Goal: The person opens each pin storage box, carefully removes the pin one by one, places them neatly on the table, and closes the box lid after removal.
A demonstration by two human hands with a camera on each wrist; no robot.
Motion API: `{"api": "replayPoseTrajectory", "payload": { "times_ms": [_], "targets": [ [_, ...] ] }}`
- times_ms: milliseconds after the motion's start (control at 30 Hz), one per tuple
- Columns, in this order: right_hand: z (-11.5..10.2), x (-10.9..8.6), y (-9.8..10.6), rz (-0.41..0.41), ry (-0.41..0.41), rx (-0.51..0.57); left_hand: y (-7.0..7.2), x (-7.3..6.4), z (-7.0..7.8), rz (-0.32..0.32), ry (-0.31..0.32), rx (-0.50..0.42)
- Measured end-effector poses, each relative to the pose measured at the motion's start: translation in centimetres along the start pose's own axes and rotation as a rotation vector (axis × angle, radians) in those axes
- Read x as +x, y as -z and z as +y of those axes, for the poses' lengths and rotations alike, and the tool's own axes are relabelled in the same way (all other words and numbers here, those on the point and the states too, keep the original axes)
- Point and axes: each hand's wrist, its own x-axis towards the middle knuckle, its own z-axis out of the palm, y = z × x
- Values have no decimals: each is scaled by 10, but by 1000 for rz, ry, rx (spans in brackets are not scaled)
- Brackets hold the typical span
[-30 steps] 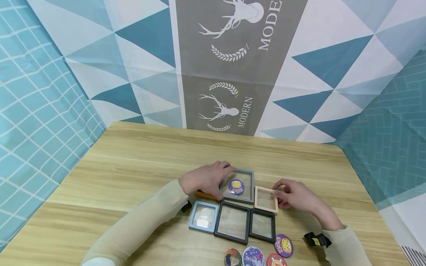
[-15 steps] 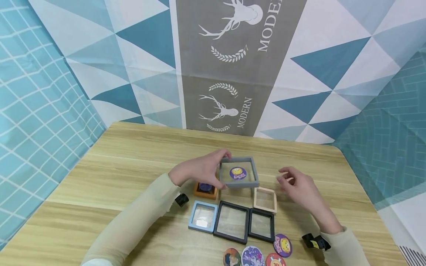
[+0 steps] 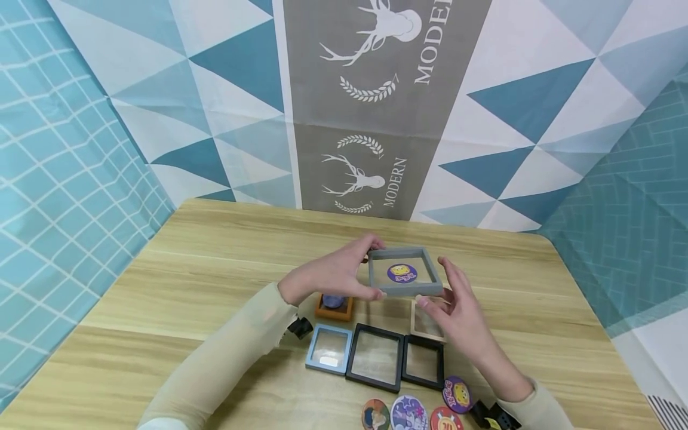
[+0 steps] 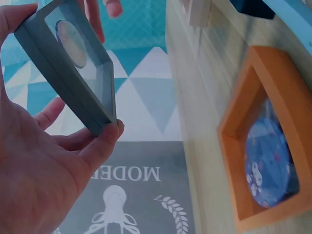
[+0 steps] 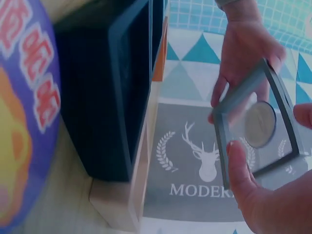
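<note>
A grey square display frame [image 3: 407,289] with a clear window is raised above the table and tilted. Inside its window sits a round purple badge [image 3: 402,273] with a yellow character. My left hand [image 3: 335,272] grips the frame's left side, thumb along the near edge and fingers at the far edge. At the right side, my right hand [image 3: 457,307] has its thumb and fingers around the near right corner. From the right wrist view, the right thumb [image 5: 236,156] overlaps one bar of the frame, and the badge shows its plain silvery back.
Below lie an orange frame [image 3: 321,312] holding a blue round item, a light blue frame [image 3: 310,352], two black frames [image 3: 374,386] and a beige frame [image 3: 414,319] partly hidden by the right hand. Several round badges [image 3: 408,413] lie at the near edge.
My left hand has lifted the grey frame off the table, tilted it and carried it rightward. My right hand has left the beige frame and come to the grey frame's right corner.
</note>
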Motion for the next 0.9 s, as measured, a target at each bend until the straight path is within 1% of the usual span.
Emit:
{"api": "replayPoseTrajectory", "payload": {
  "times_ms": [200, 300, 400, 667, 767, 900],
  "targets": [
    [3, -2, -5, 2, -39, 65, -2, 2, 7, 12, -28, -5],
    [5, -4, -8, -6, -62, 57, -4, 2, 9, 23, -42, 2],
    [5, -5, -10, -7, -62, 45, -5, 0, 11, 32, -54, 17],
    [1, -11, -18, 49, 6, -83, -3, -8, 15, 47, -74, 22],
    [-1, -13, -20, 56, 42, -97, -2, -10, 17, 57, -93, 31],
    [-3, -14, -23, 62, 64, -84, -2, -11, 18, 56, -106, 42]
  ]
}}
